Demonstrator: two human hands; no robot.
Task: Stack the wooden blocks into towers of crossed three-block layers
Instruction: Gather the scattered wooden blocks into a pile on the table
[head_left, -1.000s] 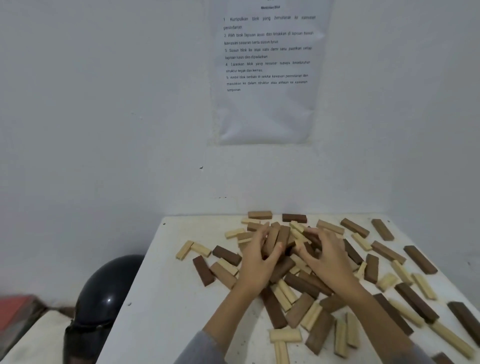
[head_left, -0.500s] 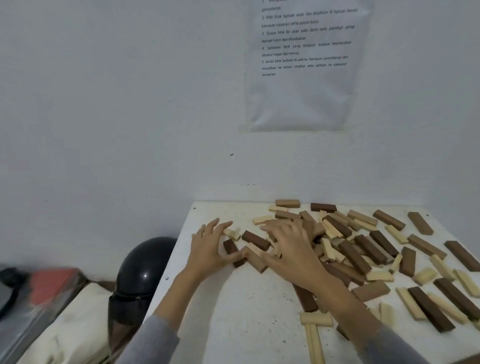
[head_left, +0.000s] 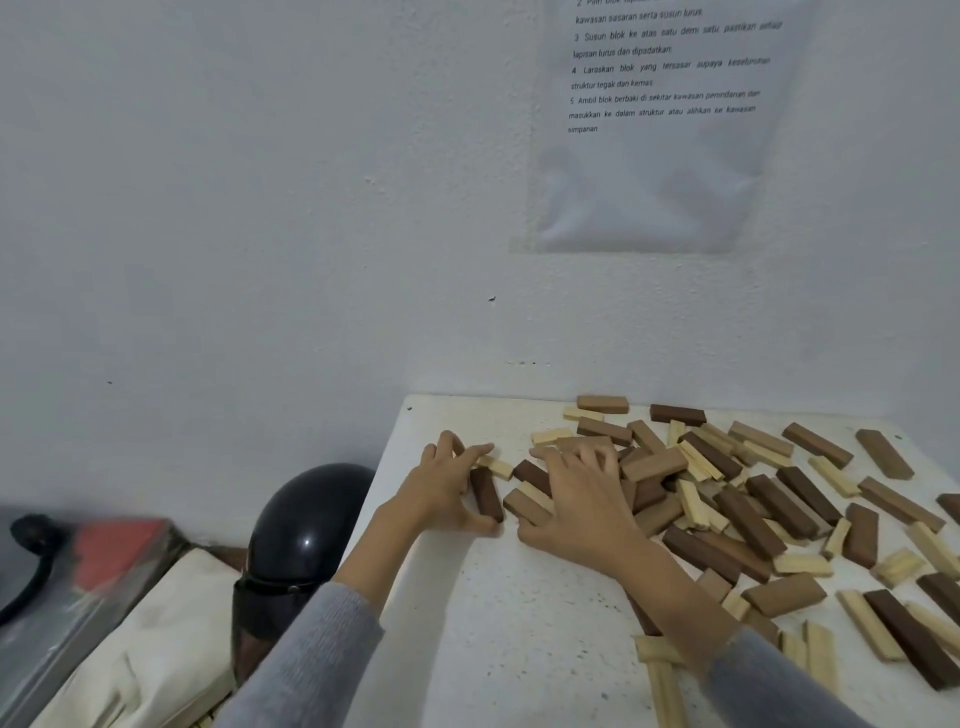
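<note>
1. Nearest the camera: two grey sleeves (head_left: 311, 654) at the bottom edge, both forearms reaching forward over a white table (head_left: 519, 623).
2. Low on the right: pale blocks (head_left: 662, 670) lying flat by the right sleeve, beside a long dark one (head_left: 906, 636) and a mid-brown one (head_left: 784, 595).
3. Left of the table, lower down: a black helmet (head_left: 301, 525), a cream cloth bundle (head_left: 145, 649), and a blurred red and grey thing (head_left: 104, 551) at the frame edge.
4. Left hand (head_left: 441, 491) near the table's left edge, curled around a dark brown block (head_left: 487, 493): thumb at the block's near end, fingers over its far end, touching both. Grasping or only pressing: cannot tell for sure, though the hand is closed about it.
5. Right hand (head_left: 579, 506) just beside the left, palm down, fingers spread flat over the near-left fringe of the heap, covering a tan block (head_left: 524, 506) and a dark one (head_left: 532, 475). Nothing lifted; hand loose and released.
6. Past the hands: scattered wooden blocks (head_left: 727, 483) in dark, mid-brown and pale wood, spread across the right half of the table, many overlapping, all lying flat, no tower standing.
7. Farthest blocks (head_left: 602, 404) close to the wall (head_left: 260, 208).
8. High on the wall: a printed sheet (head_left: 660, 171) with numbered lines of text.
</note>
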